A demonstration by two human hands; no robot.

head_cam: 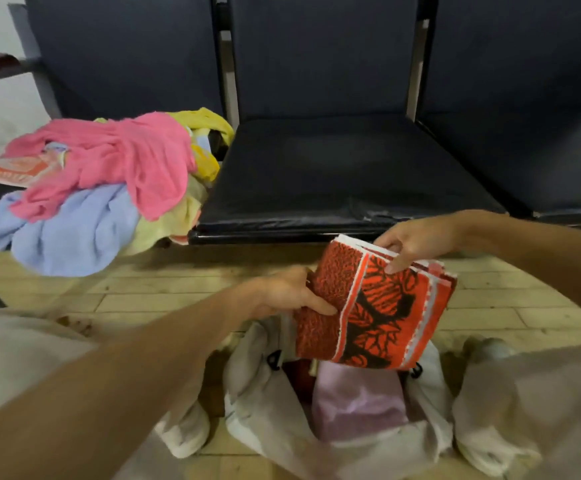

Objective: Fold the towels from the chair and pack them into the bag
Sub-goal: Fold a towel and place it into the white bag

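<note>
Towel, folded and red-patterned, is held at lower centre of the frame above the open bag; its left edge is gripped by the left hand and its top edge is pinched by the right hand. A lilac towel is seen inside the bag, and unfolded towels are heaped on the chair at left.

Worn on my head, the camera looks forward and down, near my left hand and right hand.

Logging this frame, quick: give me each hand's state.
Left hand: grips the folded red patterned towel.
Right hand: pinches the same towel's top edge.
</note>
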